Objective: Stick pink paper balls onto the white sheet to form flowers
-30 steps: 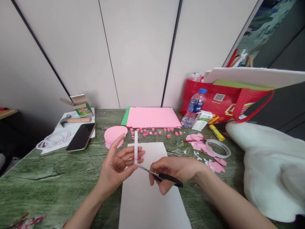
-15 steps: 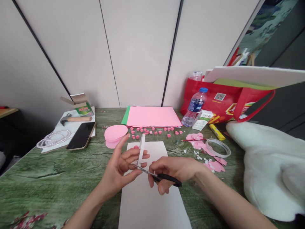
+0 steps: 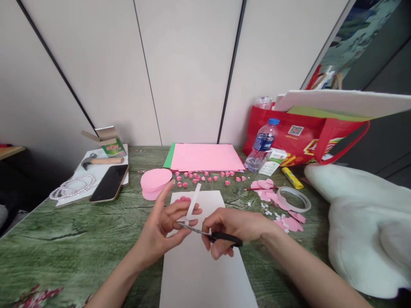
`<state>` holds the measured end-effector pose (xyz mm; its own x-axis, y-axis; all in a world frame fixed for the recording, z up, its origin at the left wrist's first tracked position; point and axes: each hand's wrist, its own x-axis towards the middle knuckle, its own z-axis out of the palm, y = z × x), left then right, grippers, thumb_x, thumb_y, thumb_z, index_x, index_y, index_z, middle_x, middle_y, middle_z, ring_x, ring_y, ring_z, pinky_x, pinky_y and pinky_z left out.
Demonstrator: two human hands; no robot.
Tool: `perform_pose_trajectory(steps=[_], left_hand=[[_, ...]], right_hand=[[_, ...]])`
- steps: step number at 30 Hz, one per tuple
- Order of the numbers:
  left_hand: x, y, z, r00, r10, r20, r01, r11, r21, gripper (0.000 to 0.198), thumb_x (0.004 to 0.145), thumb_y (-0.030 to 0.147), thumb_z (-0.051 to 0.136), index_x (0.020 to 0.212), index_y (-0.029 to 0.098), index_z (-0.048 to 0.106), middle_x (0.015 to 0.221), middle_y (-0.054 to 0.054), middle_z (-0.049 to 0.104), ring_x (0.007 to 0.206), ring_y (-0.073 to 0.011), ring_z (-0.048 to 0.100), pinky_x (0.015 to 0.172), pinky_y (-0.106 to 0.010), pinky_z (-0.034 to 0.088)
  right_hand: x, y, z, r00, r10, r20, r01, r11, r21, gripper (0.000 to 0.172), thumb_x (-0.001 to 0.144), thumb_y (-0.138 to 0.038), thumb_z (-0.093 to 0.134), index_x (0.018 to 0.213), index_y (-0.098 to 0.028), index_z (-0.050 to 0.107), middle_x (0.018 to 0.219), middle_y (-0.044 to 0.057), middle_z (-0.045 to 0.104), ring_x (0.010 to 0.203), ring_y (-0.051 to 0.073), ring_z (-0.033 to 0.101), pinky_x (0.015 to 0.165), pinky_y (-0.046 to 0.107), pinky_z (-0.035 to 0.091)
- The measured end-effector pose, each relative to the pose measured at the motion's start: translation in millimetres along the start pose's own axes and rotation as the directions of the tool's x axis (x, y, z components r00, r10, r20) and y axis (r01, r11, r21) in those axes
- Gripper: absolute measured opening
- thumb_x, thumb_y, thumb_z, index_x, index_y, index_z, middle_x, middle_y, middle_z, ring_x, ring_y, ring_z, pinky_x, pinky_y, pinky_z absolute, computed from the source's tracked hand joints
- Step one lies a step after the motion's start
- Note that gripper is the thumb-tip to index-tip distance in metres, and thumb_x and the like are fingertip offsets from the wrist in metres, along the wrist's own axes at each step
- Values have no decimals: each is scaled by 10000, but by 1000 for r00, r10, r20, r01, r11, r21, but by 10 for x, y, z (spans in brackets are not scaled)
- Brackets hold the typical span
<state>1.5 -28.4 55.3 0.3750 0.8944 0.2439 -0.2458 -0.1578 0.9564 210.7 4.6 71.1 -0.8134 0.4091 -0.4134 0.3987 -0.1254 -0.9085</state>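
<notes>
My left hand (image 3: 162, 226) is palm up with its index finger raised, thumb and a lower finger around the bottom end of a narrow white strip (image 3: 193, 201); the exact grip is partly hidden. The strip stands up at a slant. In my right hand (image 3: 229, 229) is a pair of scissors with black handles (image 3: 226, 238), its blades at the strip's lower end by my left fingertips. Beneath both hands lies a white sheet (image 3: 205, 269), with a few small pink paper rolls (image 3: 183, 199) near its far edge.
Behind the sheet are several pink rolls (image 3: 209, 179), pink ovals (image 3: 156, 179) and pink paper (image 3: 207, 157). At right lie a tape roll (image 3: 307, 201), paper scraps, a glue stick (image 3: 292, 178), a bottle (image 3: 262, 145) and a red bag (image 3: 289, 124). A phone (image 3: 109, 183) and hammer (image 3: 105, 160) are left.
The white strip's upper end has tipped to the right, uncovering more of the pink rolls on the sheet. The scissors and my right hand have shifted slightly left; my left hand stays put.
</notes>
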Motion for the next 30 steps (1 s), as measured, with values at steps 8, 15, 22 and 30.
perform_pose_trajectory(steps=[8,15,22,30], left_hand=[[-10,-58,-26,999,-2,-38,3,1000,26,902,763,160,669,1403,374,70,1156,-87,590,1158,-287,545,953,-464,462],[49,-53,-41,992,75,-103,-76,997,-6,902,755,159,683,1401,347,83,1102,-69,637,1111,-268,583,988,-496,429],[109,49,-81,926,37,-376,-81,992,-102,812,752,249,694,1390,245,192,835,-22,713,813,-229,704,775,-386,572],[142,49,-122,871,-24,-491,-7,998,-62,889,648,268,768,1367,204,249,743,-9,714,600,-182,696,514,-246,578]], right_hand=[[-6,-57,95,933,-211,-292,48,875,-481,493,540,-525,781,859,-199,595,732,-40,517,654,104,459,605,213,342],[-126,-117,67,929,-223,-295,50,865,-499,499,545,-486,786,929,-223,606,871,-13,553,769,148,515,677,234,372],[-322,-227,-11,958,-183,-219,87,919,-385,478,583,-447,782,956,-212,594,780,-37,522,727,123,495,641,217,369],[-295,-242,29,971,-149,-186,74,930,-359,479,552,-432,802,917,-206,587,759,-47,529,723,119,502,651,219,374]])
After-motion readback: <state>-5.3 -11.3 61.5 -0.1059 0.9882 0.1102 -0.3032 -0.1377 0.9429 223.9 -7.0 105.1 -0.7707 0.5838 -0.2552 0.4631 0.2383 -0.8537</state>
